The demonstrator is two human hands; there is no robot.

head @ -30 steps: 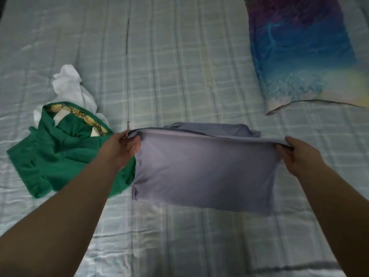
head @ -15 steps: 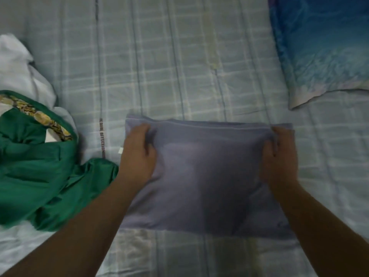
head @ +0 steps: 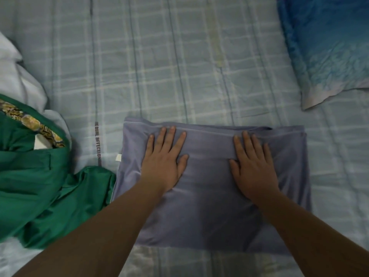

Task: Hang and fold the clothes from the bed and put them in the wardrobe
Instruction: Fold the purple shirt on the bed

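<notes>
folded lilac garment (head: 209,206) beneath flat left hand (head: 163,162) and right hand (head: 253,166)

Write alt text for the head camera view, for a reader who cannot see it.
Two hands, the left hand and right hand, press flat on a folded lavender garment lying on a pale plaid bedsheet. A crumpled green garment with a white cloth behind it lies to the left; a blue pillow sits at upper right.
</notes>
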